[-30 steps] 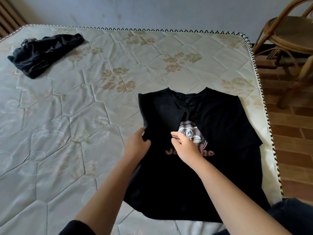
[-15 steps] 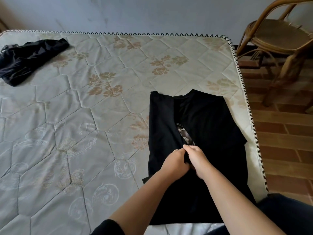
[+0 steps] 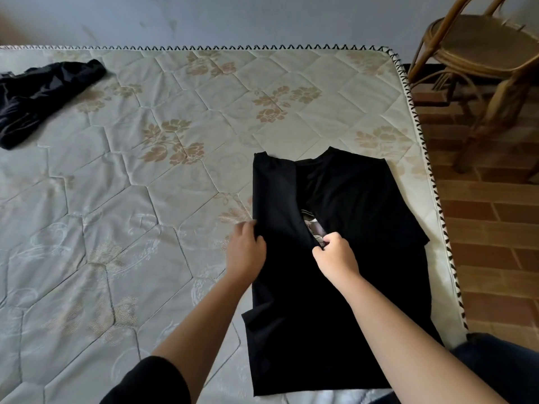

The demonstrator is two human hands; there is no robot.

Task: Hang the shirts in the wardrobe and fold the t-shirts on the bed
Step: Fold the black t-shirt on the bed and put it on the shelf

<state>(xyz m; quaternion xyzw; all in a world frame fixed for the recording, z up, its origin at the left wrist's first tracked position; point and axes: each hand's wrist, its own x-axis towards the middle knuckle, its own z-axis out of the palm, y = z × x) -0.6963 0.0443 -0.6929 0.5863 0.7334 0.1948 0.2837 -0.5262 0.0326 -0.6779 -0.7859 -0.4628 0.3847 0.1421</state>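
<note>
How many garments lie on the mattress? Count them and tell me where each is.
2. A black t-shirt, partly folded, lies by the right edge of the mattress; a crumpled dark garment lies at its far left. Others may be out of view.

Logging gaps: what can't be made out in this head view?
Print on the t-shirt: folded-in panels cover all but a sliver, head view.
Crumpled dark garment: cut by the left frame edge; type unclear.
Back of the chair: cut by the top edge.
Fingertips of the left hand: hidden at the t-shirt's edge.

I see a black cotton t-shirt [image 3: 344, 258] on a pale quilted mattress [image 3: 145, 199] with tan flower prints.
</note>
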